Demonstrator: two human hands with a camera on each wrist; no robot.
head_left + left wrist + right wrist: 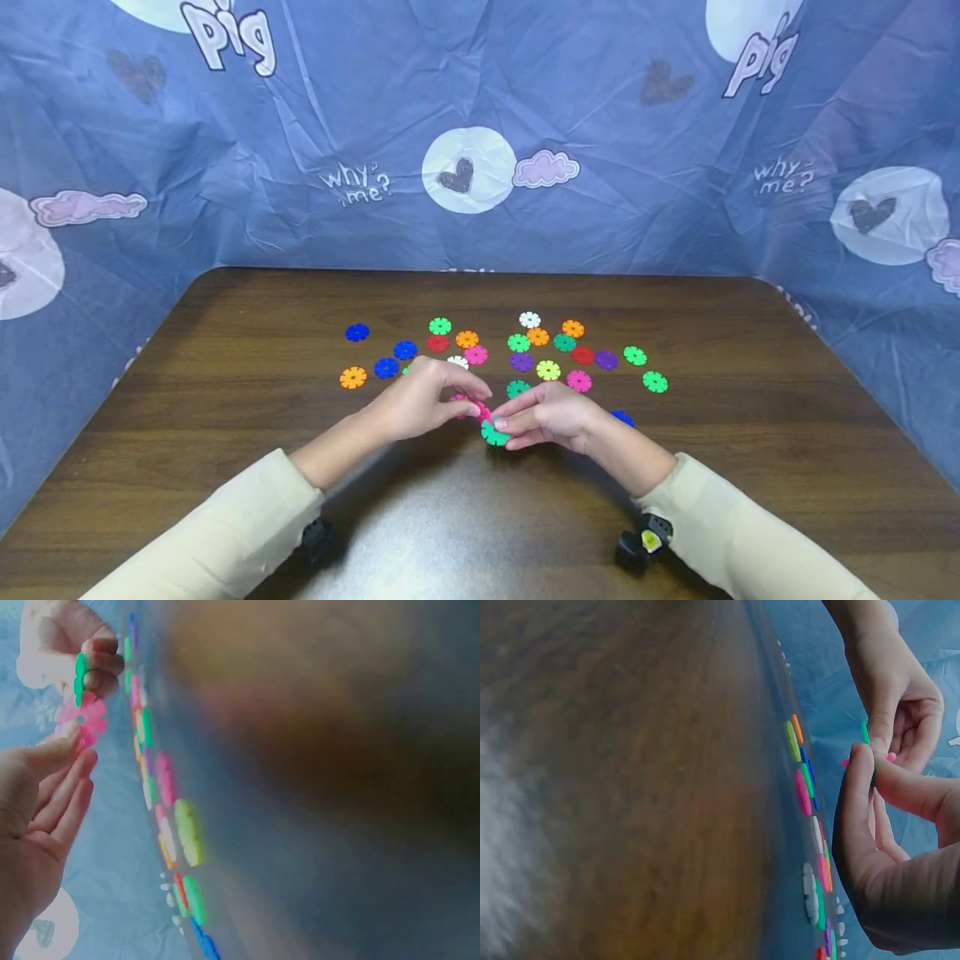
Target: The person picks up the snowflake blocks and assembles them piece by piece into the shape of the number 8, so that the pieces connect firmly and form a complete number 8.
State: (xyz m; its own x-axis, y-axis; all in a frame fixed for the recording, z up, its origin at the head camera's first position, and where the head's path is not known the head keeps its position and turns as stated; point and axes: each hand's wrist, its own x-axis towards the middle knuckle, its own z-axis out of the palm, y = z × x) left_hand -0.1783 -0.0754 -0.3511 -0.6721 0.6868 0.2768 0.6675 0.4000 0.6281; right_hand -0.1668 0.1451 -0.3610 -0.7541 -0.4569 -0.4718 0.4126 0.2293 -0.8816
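Observation:
Out in front, above the wooden table, my two hands meet at a pair of notched plastic discs. My left hand point(423, 402) pinches a pink notched disc point(91, 718) between thumb and fingers. A green notched disc point(495, 433) is pinched by my right hand point(557, 418). In the left wrist view the green disc stands edge-on at the pink disc's rim, roughly crosswise to it, and the two overlap there. Fingertips of the right hand point(900, 847) partly cover the contact in the right wrist view.
Several notched discs lie scattered flat beyond the hands, among them a blue disc point(357, 332), an orange disc point(353, 377), a white disc point(529, 319) and a green disc point(655, 382). A printed blue cloth point(600, 225) hangs behind and beside the table point(247, 333).

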